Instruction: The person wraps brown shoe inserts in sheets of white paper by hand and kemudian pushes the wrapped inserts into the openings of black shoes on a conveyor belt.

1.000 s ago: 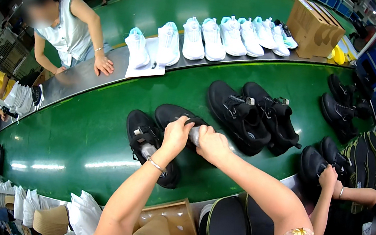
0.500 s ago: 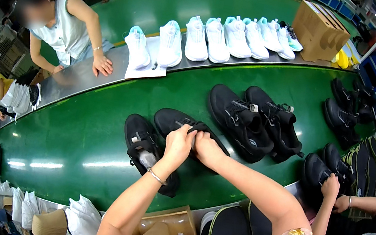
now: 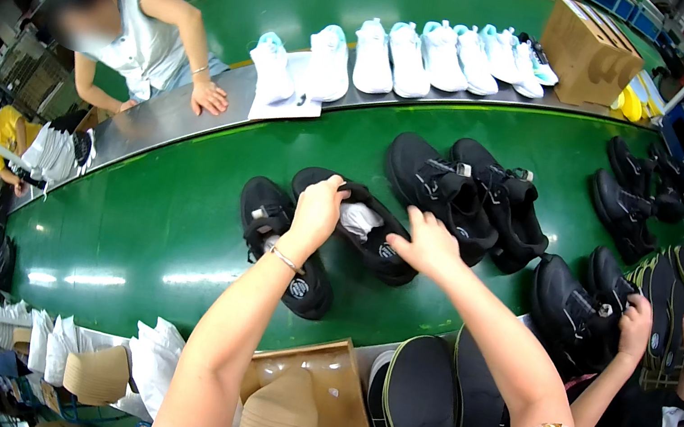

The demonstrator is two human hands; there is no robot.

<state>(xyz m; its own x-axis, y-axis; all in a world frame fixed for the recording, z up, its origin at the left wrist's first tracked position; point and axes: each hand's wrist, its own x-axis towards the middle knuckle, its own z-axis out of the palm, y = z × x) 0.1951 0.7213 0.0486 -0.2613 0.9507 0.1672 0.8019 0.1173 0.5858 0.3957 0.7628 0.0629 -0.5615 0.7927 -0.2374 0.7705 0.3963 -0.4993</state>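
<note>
A black shoe (image 3: 384, 258) lies on the green belt in front of me, its opening toward me, with crumpled white paper (image 3: 359, 220) inside. My left hand (image 3: 316, 216) is closed at the tongue and lace area of this shoe; the fingertips are partly hidden. Over the shoe's heel side, my right hand (image 3: 430, 246) is open, fingers apart, holding nothing. The other black shoe (image 3: 307, 292) lies to the left, partly behind my left wrist, with something pale in its opening.
Another black pair (image 3: 430, 179) lies just to the right. White shoes (image 3: 374, 59) line the far metal ledge beside a cardboard box (image 3: 588, 51). A person stands across the belt; a co-worker at right handles a black shoe (image 3: 565, 299). An open carton (image 3: 345, 379) sits below the near edge.
My right hand has let go of the shoe's upper, moved right and opened. The shoe's opening and the white paper now show. My left hand has stayed at the tongue.
</note>
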